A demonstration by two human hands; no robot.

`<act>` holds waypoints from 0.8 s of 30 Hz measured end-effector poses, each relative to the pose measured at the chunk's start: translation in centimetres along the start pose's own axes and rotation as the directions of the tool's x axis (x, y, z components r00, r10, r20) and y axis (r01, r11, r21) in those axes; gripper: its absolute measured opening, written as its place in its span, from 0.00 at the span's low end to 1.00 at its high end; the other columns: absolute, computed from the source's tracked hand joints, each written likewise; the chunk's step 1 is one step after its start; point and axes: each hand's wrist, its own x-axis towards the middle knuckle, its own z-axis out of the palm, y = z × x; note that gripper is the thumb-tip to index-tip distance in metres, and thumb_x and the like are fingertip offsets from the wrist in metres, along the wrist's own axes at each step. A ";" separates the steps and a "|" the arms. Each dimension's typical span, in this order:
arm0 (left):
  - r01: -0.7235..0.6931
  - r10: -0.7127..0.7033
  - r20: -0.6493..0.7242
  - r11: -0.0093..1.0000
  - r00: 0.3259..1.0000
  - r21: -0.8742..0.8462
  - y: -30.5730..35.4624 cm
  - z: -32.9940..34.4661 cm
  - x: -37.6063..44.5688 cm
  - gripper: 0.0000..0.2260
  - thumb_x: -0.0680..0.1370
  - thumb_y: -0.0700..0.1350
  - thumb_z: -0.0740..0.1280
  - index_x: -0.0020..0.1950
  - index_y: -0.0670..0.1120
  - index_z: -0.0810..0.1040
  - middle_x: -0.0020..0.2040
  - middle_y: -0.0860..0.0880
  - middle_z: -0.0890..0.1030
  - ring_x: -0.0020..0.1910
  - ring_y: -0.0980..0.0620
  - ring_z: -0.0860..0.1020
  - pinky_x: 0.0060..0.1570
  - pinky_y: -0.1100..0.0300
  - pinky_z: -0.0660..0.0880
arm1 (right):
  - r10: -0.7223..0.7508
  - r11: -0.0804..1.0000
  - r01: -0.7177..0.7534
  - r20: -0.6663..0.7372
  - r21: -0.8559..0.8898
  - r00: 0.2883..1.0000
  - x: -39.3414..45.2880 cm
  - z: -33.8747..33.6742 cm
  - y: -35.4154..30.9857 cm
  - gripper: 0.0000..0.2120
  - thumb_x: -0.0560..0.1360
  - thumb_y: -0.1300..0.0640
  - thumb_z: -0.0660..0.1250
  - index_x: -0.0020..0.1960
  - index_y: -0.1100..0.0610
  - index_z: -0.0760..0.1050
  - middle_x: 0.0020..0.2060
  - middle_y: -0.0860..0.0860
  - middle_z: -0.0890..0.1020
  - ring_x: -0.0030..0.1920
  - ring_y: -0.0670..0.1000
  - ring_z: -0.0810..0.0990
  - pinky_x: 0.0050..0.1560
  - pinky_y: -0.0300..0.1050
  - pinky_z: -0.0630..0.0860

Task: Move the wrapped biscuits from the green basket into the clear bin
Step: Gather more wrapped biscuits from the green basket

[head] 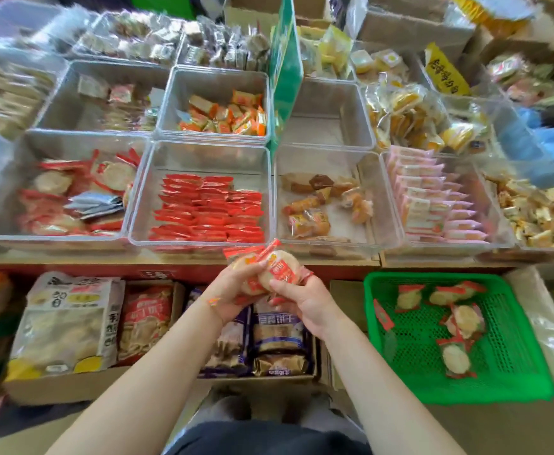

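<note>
Both hands meet at the centre, just in front of the shelf edge. My left hand [236, 287] grips a stack of round wrapped biscuits [277, 269] with red-edged wrappers, and my right hand [302, 298] pinches the same stack from the right. The green basket [384, 343] sits at the lower right with several more wrapped biscuits [464, 320] lying in it. A clear bin [16, 192] at the left of the front row holds the same round red-wrapped biscuits [55, 185].
Rows of clear bins fill the shelf: flat red packets [208, 210], brown pastries [321, 205], pink packets [433, 198]. A green divider sign [285, 70] stands upright. Cardboard boxes with large snack bags [68, 323] sit below the shelf.
</note>
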 end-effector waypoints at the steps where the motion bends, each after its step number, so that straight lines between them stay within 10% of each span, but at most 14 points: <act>1: 0.020 -0.020 -0.005 1.000 1.000 -0.010 0.3 -0.3 0.1 0.16 0.74 0.45 0.71 0.59 0.41 0.77 0.49 0.41 0.81 0.45 0.46 0.80 0.42 0.55 0.75 | 0.005 0.998 -0.007 -0.049 -0.055 0.999 0.2 0.4 -0.3 0.27 0.59 0.47 0.84 0.52 0.57 0.81 0.42 0.58 0.85 0.34 0.53 0.80 0.33 0.44 0.78; 6: 0.033 -0.039 -0.038 0.987 0.999 -0.154 1.8 -0.3 1.0 0.15 0.75 0.44 0.70 0.59 0.40 0.78 0.50 0.41 0.85 0.47 0.46 0.84 0.50 0.52 0.82 | -0.010 0.991 -0.003 -0.093 -0.134 0.996 1.3 0.9 -1.5 0.29 0.60 0.43 0.82 0.50 0.61 0.77 0.33 0.55 0.82 0.23 0.49 0.73 0.25 0.39 0.70; 18: -0.004 -0.022 0.108 0.972 0.994 0.236 7.3 0.2 3.9 0.14 0.73 0.48 0.73 0.56 0.44 0.83 0.55 0.40 0.83 0.52 0.43 0.83 0.48 0.52 0.81 | -0.006 0.955 0.031 0.087 -0.295 0.996 6.5 -4.2 -6.2 0.23 0.71 0.45 0.75 0.59 0.56 0.77 0.53 0.53 0.85 0.55 0.54 0.83 0.61 0.55 0.77; 24: 0.054 -0.034 -0.185 0.993 0.982 0.107 8.1 0.0 5.3 0.13 0.76 0.50 0.67 0.56 0.44 0.80 0.44 0.45 0.84 0.38 0.49 0.84 0.33 0.59 0.79 | -0.027 1.000 0.026 0.056 0.008 0.998 8.0 -4.6 -7.9 0.14 0.75 0.59 0.71 0.60 0.58 0.75 0.51 0.56 0.84 0.49 0.54 0.83 0.41 0.45 0.79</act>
